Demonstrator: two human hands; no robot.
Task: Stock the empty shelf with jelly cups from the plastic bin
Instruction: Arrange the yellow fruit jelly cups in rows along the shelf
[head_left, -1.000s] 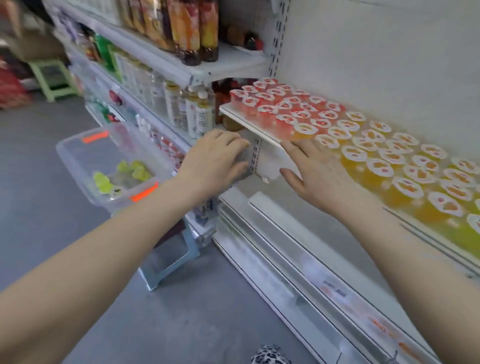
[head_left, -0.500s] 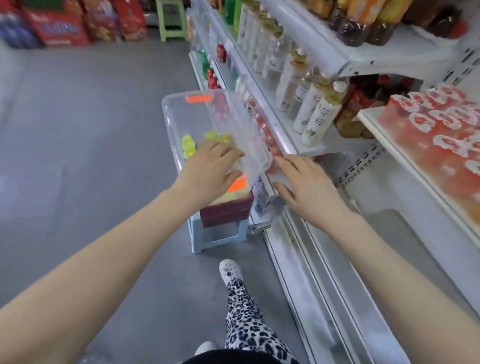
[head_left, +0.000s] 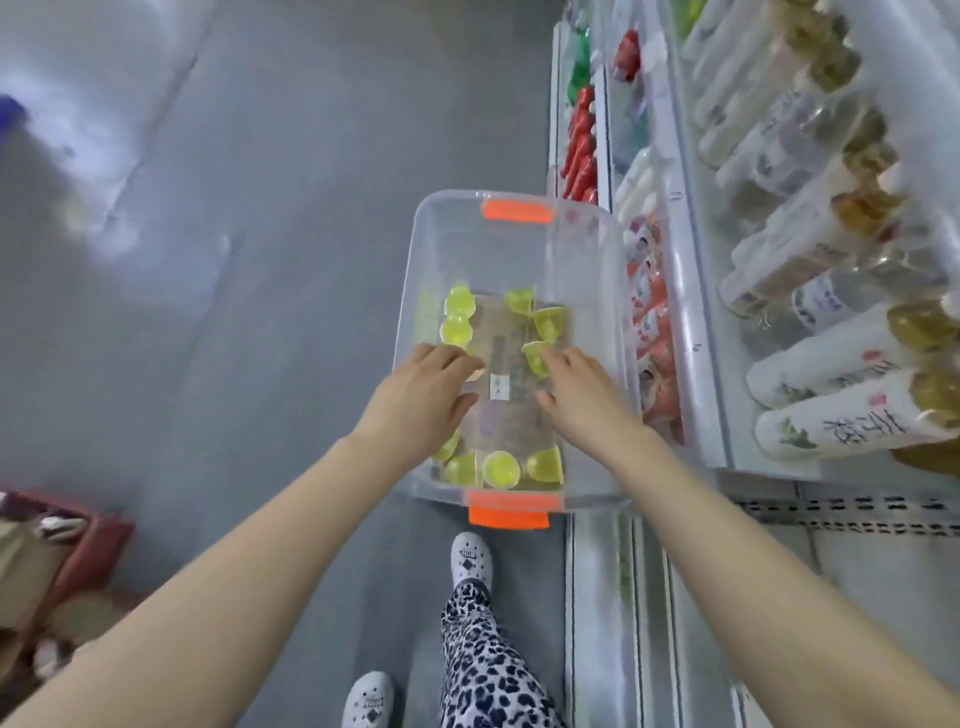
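Bin (head_left: 408, 291): one, clear plastic, on the aisle side of the racks (head_left: 701, 415). It has two orange latches (head_left: 517, 212), one at the far end and one at the near end.

Cups (head_left: 501, 469): all yellow-green, all inside the bin, loose on its bottom.
- Ten counted: five toward the middle and far half, four in a row along the near wall, one showing as a sliver at the left fingertips.
- More may lie under the hands.

Hands: two, both down inside the bin.
- Left hand (head_left: 421, 400) has its fingers bent over that sliver of cup; cannot tell whether it grips.
- Right hand (head_left: 582, 397) is spread, thumb apart, with its fingertips touching one cup (head_left: 537, 358). Nothing is held.

Also noted: two white shoes (head_left: 470, 558) on grey floor (head_left: 260, 260), and one leopard-print trouser leg. Bottles (head_left: 831, 358) lie in rows on the racks, too blurred to count.

Against half a second ago:
- The hands were then over the bin's near rim and outside it; both are now past the rim and among the cups.
- The view has tipped to look steeply down.
- The cup shelf, where the hands were a second ago, is out of frame.
- The bin sits in the same spot.
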